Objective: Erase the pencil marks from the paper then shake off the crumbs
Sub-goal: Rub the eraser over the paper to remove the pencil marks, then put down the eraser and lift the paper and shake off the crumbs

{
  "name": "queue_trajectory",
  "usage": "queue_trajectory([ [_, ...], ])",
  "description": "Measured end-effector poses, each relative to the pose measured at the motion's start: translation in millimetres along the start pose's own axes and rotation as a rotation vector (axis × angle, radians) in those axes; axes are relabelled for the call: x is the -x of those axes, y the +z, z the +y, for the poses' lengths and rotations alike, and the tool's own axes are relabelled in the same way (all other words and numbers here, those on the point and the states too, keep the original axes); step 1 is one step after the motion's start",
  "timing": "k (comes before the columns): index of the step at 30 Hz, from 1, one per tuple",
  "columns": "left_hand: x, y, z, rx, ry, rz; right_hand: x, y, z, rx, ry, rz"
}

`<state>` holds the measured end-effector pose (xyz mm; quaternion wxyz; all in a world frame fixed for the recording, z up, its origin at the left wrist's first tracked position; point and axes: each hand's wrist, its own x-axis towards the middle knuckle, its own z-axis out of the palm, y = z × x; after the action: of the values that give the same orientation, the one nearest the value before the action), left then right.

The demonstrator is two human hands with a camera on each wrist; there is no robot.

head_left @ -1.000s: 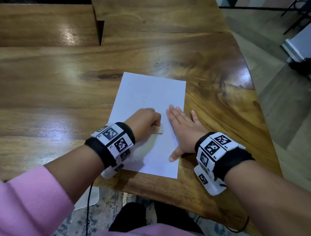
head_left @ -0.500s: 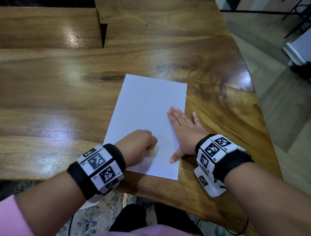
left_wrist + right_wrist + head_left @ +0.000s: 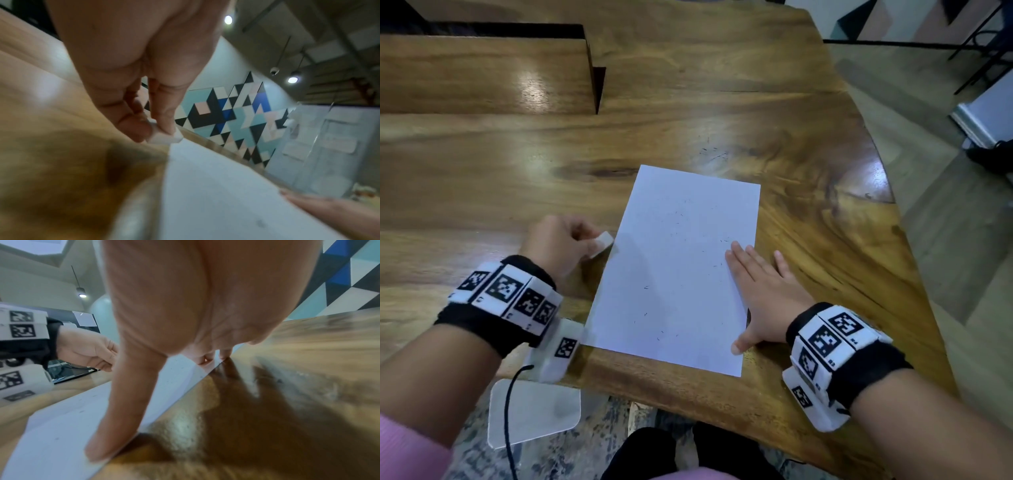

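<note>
My left hand [image 3: 558, 245] pinches the eraser [image 3: 601, 244] between thumb and curled fingers, just off the paper's [image 3: 674, 270] left edge, over bare worktop [image 3: 482, 178]; whether the eraser touches the wood I cannot tell. My right hand [image 3: 763, 294] lies flat and spread, fingers straight, pressing the paper's right margin with the thumb near the lower right corner and the outer fingers overhanging onto the wood. The paper rests flat near the worktop's near edge, its long axis running away from me and leaning slightly right, short edges near and far. No pencil strokes are legible on it; dark crumbs [image 3: 717, 265] are scattered over the sheet, and a few lie on the wood beyond its far edge. Judgement: erasing appears finished and the shake-off is pending. Risks: lifting with only the right margin held could let the sheet sag and tip crumbs onto the worktop or my lap; dragging the flat palm across could smear graphite; the eraser, if kept in hand, leaves me a poor grip on the left edge.
</note>
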<state>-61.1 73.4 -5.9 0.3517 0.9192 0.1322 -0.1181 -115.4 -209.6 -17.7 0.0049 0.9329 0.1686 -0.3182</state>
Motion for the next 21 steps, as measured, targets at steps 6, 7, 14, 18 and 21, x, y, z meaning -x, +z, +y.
queue_trajectory([
  [6,-1.6,1.1,-1.4,-0.198,-0.068,0.074,1.0,-1.2,-1.6,0.016,0.017,0.01],
  [7,-1.0,1.7,-0.6,-0.216,-0.065,0.076,1.7,-2.6,-2.6,0.017,0.017,0.011],
  [14,32.1,2.4,-1.5,-0.324,0.104,0.236,-8.7,-26.8,-3.2,-0.108,0.029,0.274],
  [18,57.5,13.7,-8.7,-0.439,-0.06,-0.07,-36.2,-50.0,0.9,-0.172,0.116,0.361],
  [21,58.3,26.3,-14.7,-0.487,-0.14,-0.159,-54.3,-67.1,-1.4,-0.236,0.176,0.313],
])
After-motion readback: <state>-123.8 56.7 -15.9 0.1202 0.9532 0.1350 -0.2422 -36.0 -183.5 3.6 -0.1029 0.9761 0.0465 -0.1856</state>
